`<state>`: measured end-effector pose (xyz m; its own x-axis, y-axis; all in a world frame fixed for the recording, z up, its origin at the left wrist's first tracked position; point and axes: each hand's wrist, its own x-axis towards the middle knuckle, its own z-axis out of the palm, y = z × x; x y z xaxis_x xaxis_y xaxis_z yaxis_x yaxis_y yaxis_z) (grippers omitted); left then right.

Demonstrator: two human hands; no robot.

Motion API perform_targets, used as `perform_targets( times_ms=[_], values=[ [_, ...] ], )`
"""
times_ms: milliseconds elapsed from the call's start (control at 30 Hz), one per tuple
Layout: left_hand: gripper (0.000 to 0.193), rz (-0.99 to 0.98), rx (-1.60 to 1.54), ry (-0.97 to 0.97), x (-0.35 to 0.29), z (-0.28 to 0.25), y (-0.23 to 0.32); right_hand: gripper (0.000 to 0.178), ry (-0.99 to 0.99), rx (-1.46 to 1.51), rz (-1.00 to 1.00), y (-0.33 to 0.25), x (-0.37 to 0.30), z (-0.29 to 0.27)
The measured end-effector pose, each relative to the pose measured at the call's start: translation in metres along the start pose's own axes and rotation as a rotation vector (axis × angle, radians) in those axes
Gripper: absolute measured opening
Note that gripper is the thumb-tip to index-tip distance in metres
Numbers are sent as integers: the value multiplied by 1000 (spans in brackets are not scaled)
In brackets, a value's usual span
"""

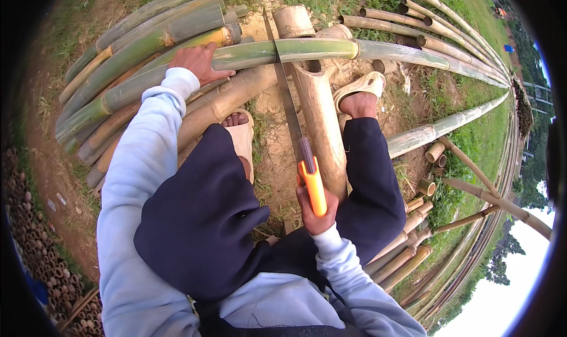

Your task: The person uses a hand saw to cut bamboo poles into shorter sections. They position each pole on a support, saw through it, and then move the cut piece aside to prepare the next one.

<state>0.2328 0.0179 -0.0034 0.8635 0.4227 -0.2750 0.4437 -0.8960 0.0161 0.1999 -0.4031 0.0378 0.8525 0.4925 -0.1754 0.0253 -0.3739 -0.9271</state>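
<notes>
A long green bamboo pole (319, 49) runs across in front of me. My left hand (198, 62) lies over it left of the saw, fingers wrapped over its far side and thumb stretched along the near side. My right hand (318, 210) is closed round the orange handle of a hand saw (288, 104). The saw's long blade points away from me and crosses the pole, its tip beyond the pole's far side. Whether the blade has cut into the bamboo, I cannot tell. Beneath the pole, just right of the blade, lies a thick tan bamboo log (322, 124).
Several cut bamboo lengths (139, 39) are stacked at the left. More poles (413, 21) lie far right, and shorter ones (407, 257) near right. Another green pole (449, 124) reaches toward my right leg. Short bamboo pieces (50, 278) are heaped lower left. My sandalled feet flank the log.
</notes>
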Motion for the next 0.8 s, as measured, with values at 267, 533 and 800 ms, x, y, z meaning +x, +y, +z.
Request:
perform_targets(
  times_ms=[267, 533, 800],
  values=[
    [91, 22, 19, 62, -3, -1, -5, 24, -36, -46, -73, -18, 101, 37],
    [90, 2, 22, 11, -3, -6, 0, 10, -13, -88, 39, -11, -26, -13],
    [88, 50, 6, 60, -3, -5, -2, 16, -35, -52, -64, -17, 85, 31]
  ],
)
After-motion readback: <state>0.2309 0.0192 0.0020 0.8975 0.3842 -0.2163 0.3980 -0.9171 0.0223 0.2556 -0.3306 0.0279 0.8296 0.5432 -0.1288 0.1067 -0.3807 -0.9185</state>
